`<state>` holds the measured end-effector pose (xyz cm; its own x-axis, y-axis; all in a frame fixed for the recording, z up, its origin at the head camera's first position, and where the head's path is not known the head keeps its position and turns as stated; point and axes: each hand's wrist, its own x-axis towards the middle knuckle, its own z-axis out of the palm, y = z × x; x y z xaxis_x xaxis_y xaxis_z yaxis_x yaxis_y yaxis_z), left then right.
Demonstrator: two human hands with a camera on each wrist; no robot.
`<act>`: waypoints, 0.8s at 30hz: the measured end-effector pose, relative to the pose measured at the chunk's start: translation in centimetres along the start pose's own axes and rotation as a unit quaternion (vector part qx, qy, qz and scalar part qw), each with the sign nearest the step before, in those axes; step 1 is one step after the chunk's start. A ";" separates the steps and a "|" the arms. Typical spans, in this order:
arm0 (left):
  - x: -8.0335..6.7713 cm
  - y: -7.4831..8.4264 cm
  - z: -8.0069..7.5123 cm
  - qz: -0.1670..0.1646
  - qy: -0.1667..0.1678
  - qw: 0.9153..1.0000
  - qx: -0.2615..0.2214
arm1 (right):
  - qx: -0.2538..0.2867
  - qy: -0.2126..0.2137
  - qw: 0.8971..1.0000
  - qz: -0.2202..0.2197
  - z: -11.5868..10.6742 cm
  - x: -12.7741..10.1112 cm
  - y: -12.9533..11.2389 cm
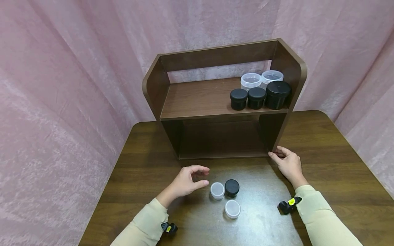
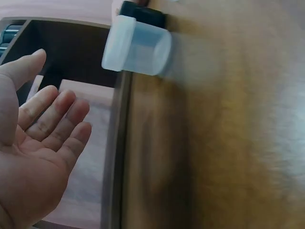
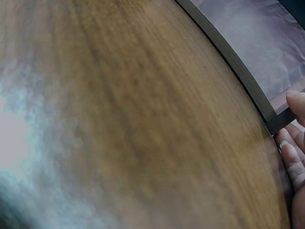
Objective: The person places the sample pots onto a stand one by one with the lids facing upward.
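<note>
1. A shelf unit [image 1: 218,59] is set on the table [image 1: 132,191], before the curtain [image 1: 77,112].
2. On its upper board [image 1: 197,97], toward the right end, three jars [image 1: 257,98] are lined up in front; two tubs [image 1: 250,83] are placed behind them.
3. Before the shelf unit, a left jar [image 1: 217,190] and a right jar [image 1: 232,187] are set side by side on the table; a front jar [image 1: 232,208] is placed nearer the viewer.
4. The left hand [image 1: 186,181] is held just left of the left jar.
5. The right hand [image 1: 288,164] is placed at the shelf unit's bottom right front corner.
</note>
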<state>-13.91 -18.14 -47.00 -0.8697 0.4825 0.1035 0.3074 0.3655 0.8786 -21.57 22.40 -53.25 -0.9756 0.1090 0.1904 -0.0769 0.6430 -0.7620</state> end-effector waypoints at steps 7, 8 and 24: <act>-0.3 -1.2 1.2 0.011 -0.048 0.999 0.000 | -0.003 0.004 1.000 0.000 0.0 0.0 0.1; -0.3 -1.3 1.3 0.010 -0.053 0.999 0.007 | -0.003 0.005 1.000 -0.002 0.0 0.0 0.1; -0.2 -2.2 2.3 0.004 -0.068 0.996 0.054 | 0.003 0.003 1.000 -0.004 0.0 0.1 0.2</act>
<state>-13.53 -17.21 -50.05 -0.8091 0.5863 0.0392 0.3594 0.4409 0.8225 -21.65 22.55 -53.35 -0.9735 0.1087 0.2012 -0.0864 0.6399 -0.7636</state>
